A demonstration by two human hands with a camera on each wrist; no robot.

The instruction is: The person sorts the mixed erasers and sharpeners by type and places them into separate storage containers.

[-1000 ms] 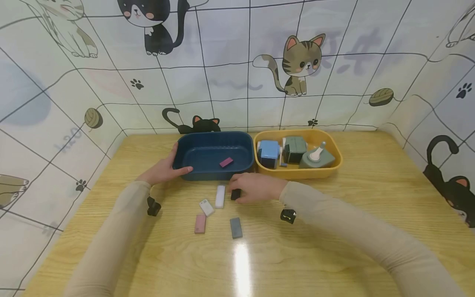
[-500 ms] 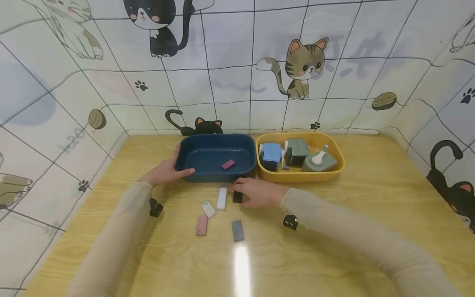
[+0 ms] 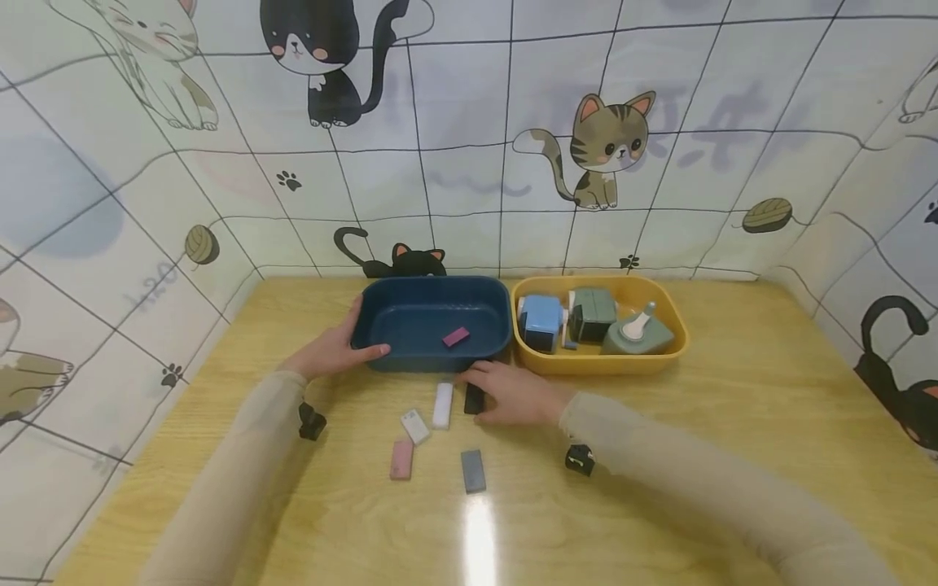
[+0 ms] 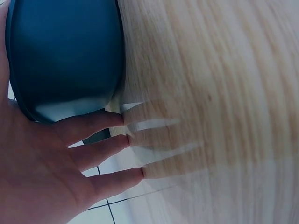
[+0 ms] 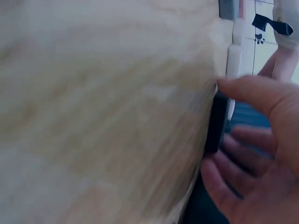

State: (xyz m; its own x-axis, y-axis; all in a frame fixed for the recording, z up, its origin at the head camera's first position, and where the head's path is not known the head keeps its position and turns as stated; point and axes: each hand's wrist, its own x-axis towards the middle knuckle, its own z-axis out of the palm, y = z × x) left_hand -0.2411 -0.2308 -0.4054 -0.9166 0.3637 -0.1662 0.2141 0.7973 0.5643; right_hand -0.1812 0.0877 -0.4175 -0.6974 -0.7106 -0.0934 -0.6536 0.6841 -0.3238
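Observation:
A small black block [image 3: 474, 398] lies on the table in front of the blue bin [image 3: 396, 363]. My right hand [image 3: 520, 396] pinches it, the thumb [image 5: 243, 91] at one end and the fingertips by the other, as the right wrist view shows. My left hand [image 3: 330, 350] rests against the bin's left end. Its thumb lies along the front left rim, and its other fingers [image 4: 117, 182] are straight and spread beside the bin. Inside the bin sits a small magenta block [image 3: 456, 337].
Left of the black block are a long white block [image 3: 443, 405], a short white block [image 3: 415, 426] and a pink one [image 3: 401, 460]. A grey block [image 3: 473, 471] lies nearer. The yellow bin [image 3: 601, 366] holds a blue crank device [image 3: 542, 313] and two green objects.
The head view has tilted up slightly, so everything sits lower in it. A little more of the black block shows beside my right fingers. My left hand stays at the bin.

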